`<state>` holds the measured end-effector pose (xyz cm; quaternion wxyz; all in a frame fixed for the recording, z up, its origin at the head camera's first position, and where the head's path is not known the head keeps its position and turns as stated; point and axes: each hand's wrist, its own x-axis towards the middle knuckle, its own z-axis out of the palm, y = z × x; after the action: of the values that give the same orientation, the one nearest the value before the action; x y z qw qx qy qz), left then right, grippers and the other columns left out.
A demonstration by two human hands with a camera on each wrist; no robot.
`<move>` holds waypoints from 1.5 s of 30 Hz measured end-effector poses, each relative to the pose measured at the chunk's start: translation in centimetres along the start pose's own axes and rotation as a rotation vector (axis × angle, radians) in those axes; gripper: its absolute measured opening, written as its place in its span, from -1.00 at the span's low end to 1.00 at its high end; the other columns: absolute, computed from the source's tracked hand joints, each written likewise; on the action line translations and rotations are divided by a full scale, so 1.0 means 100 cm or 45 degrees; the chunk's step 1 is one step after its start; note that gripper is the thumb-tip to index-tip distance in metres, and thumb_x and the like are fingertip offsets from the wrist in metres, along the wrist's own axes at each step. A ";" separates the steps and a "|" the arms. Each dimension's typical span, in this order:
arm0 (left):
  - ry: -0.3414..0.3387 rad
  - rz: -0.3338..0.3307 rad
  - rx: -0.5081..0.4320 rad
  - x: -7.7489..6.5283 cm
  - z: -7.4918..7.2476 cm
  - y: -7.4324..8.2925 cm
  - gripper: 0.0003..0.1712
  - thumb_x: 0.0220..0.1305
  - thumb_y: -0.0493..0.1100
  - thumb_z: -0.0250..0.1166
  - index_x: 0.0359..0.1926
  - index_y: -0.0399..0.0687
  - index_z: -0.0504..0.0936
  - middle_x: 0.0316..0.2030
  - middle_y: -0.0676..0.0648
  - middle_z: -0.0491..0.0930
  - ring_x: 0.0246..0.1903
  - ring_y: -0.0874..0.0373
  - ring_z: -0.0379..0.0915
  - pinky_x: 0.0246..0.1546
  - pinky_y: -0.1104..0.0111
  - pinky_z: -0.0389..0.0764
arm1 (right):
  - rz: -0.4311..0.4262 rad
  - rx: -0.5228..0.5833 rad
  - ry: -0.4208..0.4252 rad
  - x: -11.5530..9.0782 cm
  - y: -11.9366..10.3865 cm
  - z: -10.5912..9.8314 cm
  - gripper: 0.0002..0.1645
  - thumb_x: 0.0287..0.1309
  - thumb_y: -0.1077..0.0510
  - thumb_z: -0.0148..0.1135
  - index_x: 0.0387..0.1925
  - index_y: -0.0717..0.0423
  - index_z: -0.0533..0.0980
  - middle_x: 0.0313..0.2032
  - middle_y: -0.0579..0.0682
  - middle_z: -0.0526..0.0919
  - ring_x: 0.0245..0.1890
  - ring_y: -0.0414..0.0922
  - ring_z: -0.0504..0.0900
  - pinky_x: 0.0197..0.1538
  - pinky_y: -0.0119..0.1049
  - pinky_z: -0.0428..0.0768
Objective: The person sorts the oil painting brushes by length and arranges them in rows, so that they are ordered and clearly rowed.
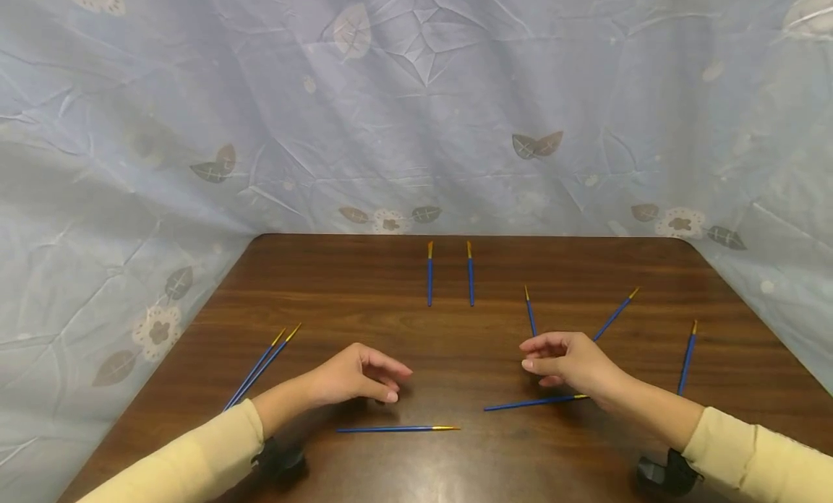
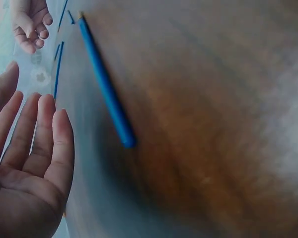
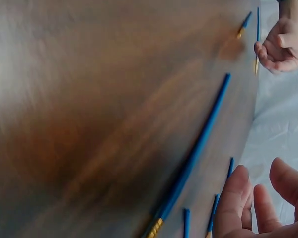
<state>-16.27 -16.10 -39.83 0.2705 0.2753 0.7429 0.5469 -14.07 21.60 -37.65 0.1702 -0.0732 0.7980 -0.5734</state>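
Observation:
My left hand (image 1: pixel 358 376) hovers over the table with relaxed, slightly bent fingers and holds nothing. A thin paintbrush (image 1: pixel 390 429) with a blue handle lies crosswise just in front of it; the left wrist view shows this brush (image 2: pixel 107 89) close up. Likewise empty, my right hand (image 1: pixel 573 362) is held above the table, fingers loosely bent. Beneath its wrist lies another blue paintbrush (image 1: pixel 530 404), partly covered. Beyond that hand, an upright-pointing paintbrush (image 1: pixel 531 319) and a slanted paintbrush (image 1: pixel 614 315) are partly hidden by it.
Two paintbrushes lie side by side on the left, the nearer one (image 1: pixel 273 355) slanted. At the back, two more, including one (image 1: pixel 429 279), point away. A single paintbrush (image 1: pixel 687 358) lies far right. Patterned cloth (image 1: pixel 423 127) hangs around the brown table (image 1: pixel 325 272).

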 end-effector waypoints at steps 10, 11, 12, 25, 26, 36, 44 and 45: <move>-0.069 0.041 0.020 -0.007 0.014 -0.007 -0.59 0.08 -0.38 0.44 0.01 -0.34 0.65 -0.05 -0.21 0.65 -0.20 0.07 0.58 -0.19 0.38 0.63 | -0.023 -0.042 -0.075 -0.013 0.009 0.011 -0.44 0.10 0.13 0.42 0.04 0.41 0.49 -0.17 0.09 0.60 -0.19 0.01 0.61 -0.16 -0.14 0.65; -0.062 0.031 0.021 -0.007 0.015 -0.007 -0.59 0.07 -0.38 0.44 0.00 -0.32 0.66 -0.06 -0.19 0.66 -0.21 0.08 0.57 -0.22 0.40 0.63 | -0.029 -0.053 -0.077 -0.015 0.009 0.012 -0.45 0.09 0.14 0.43 0.03 0.41 0.50 -0.17 0.10 0.60 -0.20 0.01 0.61 -0.17 -0.14 0.66; -0.058 0.024 0.026 -0.008 0.016 -0.007 -0.60 0.07 -0.38 0.44 -0.01 -0.31 0.66 -0.07 -0.18 0.66 -0.22 0.08 0.57 -0.24 0.42 0.62 | -0.036 -0.067 -0.075 -0.016 0.010 0.012 -0.46 0.09 0.14 0.43 0.02 0.41 0.51 -0.17 0.11 0.61 -0.21 0.01 0.61 -0.18 -0.15 0.66; -0.015 -0.018 0.177 -0.010 0.026 -0.007 -0.67 0.00 -0.34 0.50 -0.14 -0.12 0.74 -0.20 0.00 0.71 -0.28 0.13 0.55 -0.42 0.51 0.52 | -0.108 -0.195 -0.098 -0.019 0.022 0.013 -0.60 0.06 0.19 0.43 -0.09 0.34 0.58 -0.18 0.12 0.65 -0.29 0.00 0.61 -0.32 -0.22 0.64; -0.016 -0.014 0.190 -0.010 0.026 -0.007 -0.68 0.00 -0.33 0.50 -0.14 -0.11 0.74 -0.20 0.01 0.71 -0.28 0.13 0.55 -0.41 0.50 0.53 | -0.113 -0.204 -0.100 -0.019 0.023 0.013 -0.60 0.06 0.18 0.43 -0.09 0.33 0.59 -0.19 0.12 0.65 -0.30 0.00 0.60 -0.32 -0.22 0.64; -0.010 -0.005 0.233 -0.011 0.030 -0.007 -0.73 -0.02 -0.34 0.51 -0.23 -0.06 0.76 -0.30 0.03 0.70 -0.34 0.18 0.51 -0.43 0.50 0.51 | -0.129 -0.267 -0.089 -0.019 0.029 0.014 -0.69 0.07 0.21 0.41 -0.16 0.31 0.61 -0.35 0.02 0.63 -0.38 -0.07 0.59 -0.38 -0.30 0.62; 0.022 -0.004 0.254 -0.009 0.030 -0.008 -0.79 0.01 -0.35 0.49 -0.28 -0.06 0.77 -0.39 0.04 0.69 -0.42 0.20 0.53 -0.50 0.52 0.48 | -0.193 -0.385 -0.065 -0.022 0.032 0.012 -0.77 0.04 0.26 0.42 -0.22 0.25 0.64 -0.42 -0.04 0.58 -0.43 -0.15 0.55 -0.41 -0.36 0.60; 0.027 -0.004 0.260 -0.009 0.030 -0.008 -0.79 0.02 -0.35 0.49 -0.28 -0.06 0.77 -0.39 0.05 0.69 -0.42 0.20 0.54 -0.51 0.52 0.48 | -0.197 -0.389 -0.068 -0.022 0.032 0.011 -0.77 0.02 0.28 0.43 -0.22 0.25 0.64 -0.43 -0.04 0.57 -0.43 -0.15 0.54 -0.40 -0.37 0.59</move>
<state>-13.63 -14.99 -41.29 0.2343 0.2944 0.7980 0.4708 -11.34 22.35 -40.59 0.1335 -0.1745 0.8632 -0.4546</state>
